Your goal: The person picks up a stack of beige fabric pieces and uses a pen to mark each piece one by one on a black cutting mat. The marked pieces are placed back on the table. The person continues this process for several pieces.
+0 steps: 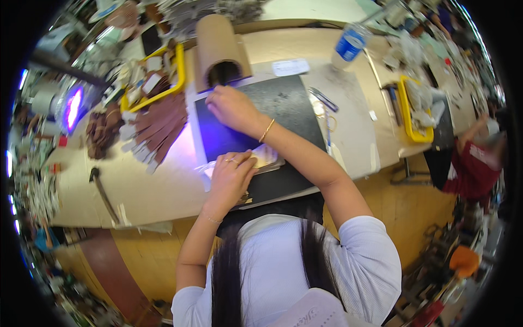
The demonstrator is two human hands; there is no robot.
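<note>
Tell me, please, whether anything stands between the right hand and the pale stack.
Nothing visible: only the black board shows between the right hand and the pale stack, though the left hand covers part of the stack.

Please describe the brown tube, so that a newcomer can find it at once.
On the big worktable, find the black mat. Beyond its far edge, past the right hand, lies the brown tube, its dark open end toward the person. Its hollow, round shape sets it apart from the yellow tray on its left.
</note>
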